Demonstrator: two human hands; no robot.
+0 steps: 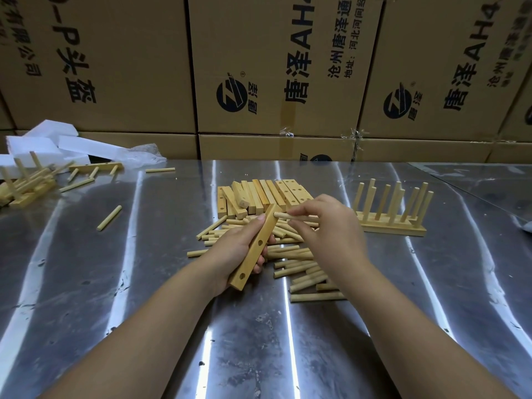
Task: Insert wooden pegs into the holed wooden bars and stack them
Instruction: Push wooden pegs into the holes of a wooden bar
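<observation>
We are gripping a holed bar [254, 249] in our left hand [230, 254] and a peg [283, 216] in our right hand [325, 228]; finished bars [388, 223] are standing near, many loose pegs [299, 266] are remaining

Right hand [325, 226] hides the peg's [283, 215] far end; boxes [276, 67] cropped.

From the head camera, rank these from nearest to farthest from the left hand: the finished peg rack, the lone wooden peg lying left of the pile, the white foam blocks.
1. Lone wooden peg, just left of the left hand.
2. Finished peg rack, on the right.
3. White foam blocks, far left corner.
</observation>
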